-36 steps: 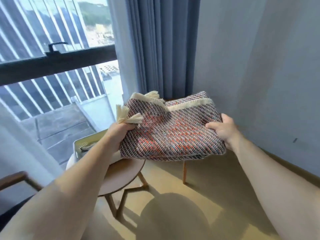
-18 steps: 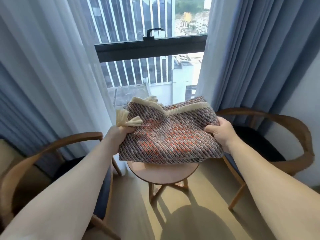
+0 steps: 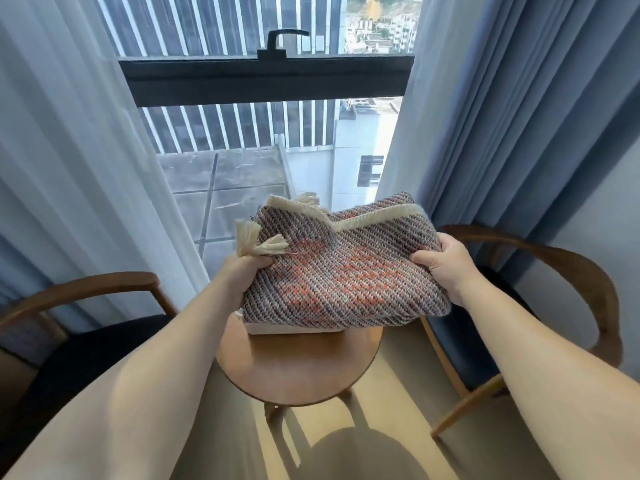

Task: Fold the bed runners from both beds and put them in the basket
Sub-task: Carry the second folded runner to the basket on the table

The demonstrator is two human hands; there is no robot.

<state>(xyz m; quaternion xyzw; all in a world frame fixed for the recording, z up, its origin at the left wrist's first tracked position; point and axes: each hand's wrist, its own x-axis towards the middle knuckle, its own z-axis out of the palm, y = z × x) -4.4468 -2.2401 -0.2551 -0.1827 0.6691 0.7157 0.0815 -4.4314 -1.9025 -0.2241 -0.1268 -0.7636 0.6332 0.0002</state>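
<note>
- The left hand (image 3: 247, 271) has its fingers (image 3: 261, 262) clenched over the left edge of the folded woven bed runner with red, grey and purple diagonal weave and cream fringe (image 3: 343, 271); the thumb side is hidden under the cloth.
- A cream tassel (image 3: 258, 242) sticks up just above that hand, touching the knuckles.
- The right hand (image 3: 441, 263) grips the runner's right edge, thumb lying on top of the weave and the other fingers tucked beneath, out of sight.
- The runner is held between the two hands as a thick, roughly rectangular bundle, tilted slightly with its far edge higher; a cream fringed border (image 3: 374, 218) crosses its far top.
- Just under the bundle's near edge a pale white box-like rim (image 3: 294, 329) shows; whether it is the basket cannot be told, nor whether the runner touches it.
- That pale thing stands on a small round wooden surface (image 3: 301, 368) with wooden legs.
- A curved-back wooden armchair with a dark seat (image 3: 86, 296) stands to the left, and a matching wooden armchair (image 3: 571, 271) to the right.
- Behind are sheer white curtains (image 3: 69, 150) on the left, heavy blue drapes (image 3: 502, 116) on the right, and a dark-framed window with a black handle (image 3: 282, 39) between them.
- The floor (image 3: 398, 410) is light wood with sunlit stripes and shadows.
</note>
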